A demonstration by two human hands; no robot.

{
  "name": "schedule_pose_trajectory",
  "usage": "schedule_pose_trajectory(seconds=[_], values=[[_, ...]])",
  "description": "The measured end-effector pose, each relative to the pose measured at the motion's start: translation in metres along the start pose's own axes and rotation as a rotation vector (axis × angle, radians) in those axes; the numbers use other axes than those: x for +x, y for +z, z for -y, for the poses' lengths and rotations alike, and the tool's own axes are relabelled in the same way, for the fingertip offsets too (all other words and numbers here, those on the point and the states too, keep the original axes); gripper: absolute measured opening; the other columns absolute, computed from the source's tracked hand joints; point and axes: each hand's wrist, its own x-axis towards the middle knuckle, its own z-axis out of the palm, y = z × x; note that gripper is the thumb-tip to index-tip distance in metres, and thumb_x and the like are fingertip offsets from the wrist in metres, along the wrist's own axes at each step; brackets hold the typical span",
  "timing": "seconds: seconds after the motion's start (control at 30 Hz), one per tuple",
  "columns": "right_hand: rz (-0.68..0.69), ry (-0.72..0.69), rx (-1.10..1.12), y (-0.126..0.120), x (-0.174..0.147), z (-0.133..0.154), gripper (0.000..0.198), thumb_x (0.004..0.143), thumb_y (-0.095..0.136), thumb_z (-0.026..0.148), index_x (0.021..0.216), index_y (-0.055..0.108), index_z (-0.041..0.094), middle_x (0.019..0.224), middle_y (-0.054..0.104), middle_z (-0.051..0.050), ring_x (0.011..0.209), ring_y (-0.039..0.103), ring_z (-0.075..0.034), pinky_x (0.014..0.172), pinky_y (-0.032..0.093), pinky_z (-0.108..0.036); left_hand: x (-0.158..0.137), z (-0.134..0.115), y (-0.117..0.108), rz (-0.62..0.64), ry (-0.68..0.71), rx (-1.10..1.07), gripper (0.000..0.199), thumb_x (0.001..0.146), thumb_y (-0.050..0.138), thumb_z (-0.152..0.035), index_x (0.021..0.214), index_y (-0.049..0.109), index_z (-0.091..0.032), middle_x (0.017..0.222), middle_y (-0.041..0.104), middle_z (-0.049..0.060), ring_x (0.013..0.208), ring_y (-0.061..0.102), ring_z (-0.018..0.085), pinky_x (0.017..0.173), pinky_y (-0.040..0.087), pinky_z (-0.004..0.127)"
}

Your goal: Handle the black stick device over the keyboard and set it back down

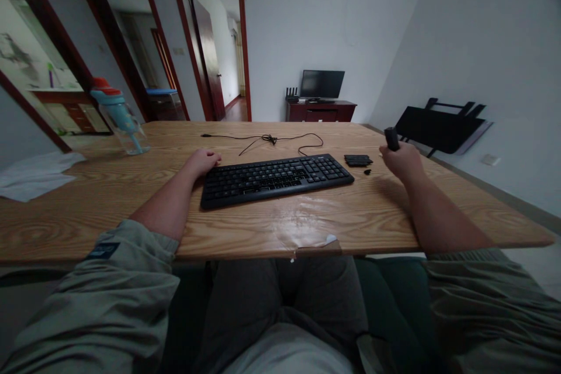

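Note:
A black keyboard (276,180) lies slightly askew on the wooden table, and part of its lower rows looks different from the other keys. Beside its upper left corner my left hand (204,162) rests on the tabletop, fingers loosely stretched toward the right, holding nothing that I can see. My right hand (402,162) is raised over the table's right side, closed around a thick black cylindrical handle (391,138); its lower end is hidden. Between keyboard and right hand lie a group of small black pieces, perhaps keycaps (357,160), and a smaller dark piece (367,172).
Behind the keyboard runs a black cable (269,138), tied in the middle. A clear bottle with an orange lid (123,117) stands at the far left, near white paper (37,174). The table's front edge (316,248) has torn covering. A folded black object (442,127) leans against the right wall.

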Motion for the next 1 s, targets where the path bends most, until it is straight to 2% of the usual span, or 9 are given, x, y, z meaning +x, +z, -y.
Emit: schedule_pose_trajectory(seconds=[0.07, 0.13, 0.27, 0.33, 0.53, 0.7, 1.0], values=[[0.021, -0.098, -0.202, -0.003, 0.003, -0.004, 0.016, 0.075, 0.067, 0.031, 0.086, 0.070, 0.020, 0.081, 0.067, -0.011, 0.085, 0.064, -0.028, 0.074, 0.047, -0.037, 0.000, 0.001, 0.000, 0.005, 0.010, 0.013, 0.033, 0.079, 0.055, -0.042, 0.092, 0.076, -0.018, 0.092, 0.076, 0.009, 0.073, 0.065, 0.022, 0.056, 0.045, 0.028], [0.113, -0.110, -0.307, -0.002, 0.007, -0.007, 0.023, 0.076, 0.068, 0.033, 0.095, 0.073, 0.020, 0.082, 0.069, -0.011, 0.083, 0.065, -0.028, 0.072, 0.047, -0.037, 0.000, 0.001, 0.000, 0.007, 0.011, 0.019, 0.034, 0.080, 0.054, -0.042, 0.091, 0.075, -0.018, 0.093, 0.076, 0.010, 0.072, 0.064, 0.022, 0.055, 0.045, 0.028], [0.405, -0.043, -0.411, 0.006, 0.008, -0.011, 0.021, 0.072, 0.076, 0.035, 0.080, 0.074, 0.016, 0.068, 0.067, -0.008, 0.064, 0.061, -0.023, 0.061, 0.043, -0.033, -0.002, -0.002, -0.001, -0.004, -0.001, 0.017, 0.030, 0.079, 0.055, -0.040, 0.087, 0.075, -0.019, 0.090, 0.076, 0.009, 0.074, 0.065, 0.022, 0.056, 0.045, 0.027], [0.477, -0.022, -0.441, 0.008, 0.007, -0.010, 0.021, 0.070, 0.078, 0.036, 0.076, 0.073, 0.017, 0.064, 0.066, -0.006, 0.059, 0.059, -0.021, 0.058, 0.042, -0.032, -0.002, -0.002, -0.001, -0.020, 0.009, 0.009, 0.029, 0.078, 0.057, -0.039, 0.085, 0.076, -0.019, 0.087, 0.076, 0.009, 0.075, 0.066, 0.022, 0.059, 0.046, 0.027], [0.491, -0.006, -0.452, 0.005, 0.006, -0.009, 0.019, 0.067, 0.081, 0.032, 0.075, 0.072, 0.017, 0.063, 0.065, -0.004, 0.059, 0.059, -0.021, 0.057, 0.041, -0.031, 0.000, -0.001, -0.001, -0.022, 0.022, 0.007, 0.028, 0.076, 0.058, -0.039, 0.084, 0.076, -0.019, 0.086, 0.076, 0.008, 0.076, 0.066, 0.023, 0.063, 0.047, 0.029], [0.437, -0.014, -0.446, 0.006, 0.010, -0.017, 0.015, 0.070, 0.077, 0.030, 0.079, 0.074, 0.018, 0.061, 0.063, -0.003, 0.059, 0.059, -0.021, 0.056, 0.040, -0.031, -0.002, -0.002, -0.001, -0.022, 0.021, 0.013, 0.028, 0.078, 0.057, -0.038, 0.086, 0.076, -0.018, 0.086, 0.076, 0.008, 0.077, 0.067, 0.023, 0.063, 0.047, 0.029], [0.408, 0.032, -0.488, 0.005, 0.012, -0.028, 0.029, 0.075, 0.071, 0.037, 0.093, 0.077, 0.016, 0.070, 0.069, -0.008, 0.068, 0.065, -0.024, 0.061, 0.044, -0.031, 0.002, 0.002, 0.001, 0.008, 0.005, 0.006, 0.035, 0.079, 0.056, -0.040, 0.094, 0.076, -0.016, 0.091, 0.076, 0.010, 0.077, 0.067, 0.023, 0.062, 0.048, 0.030]])
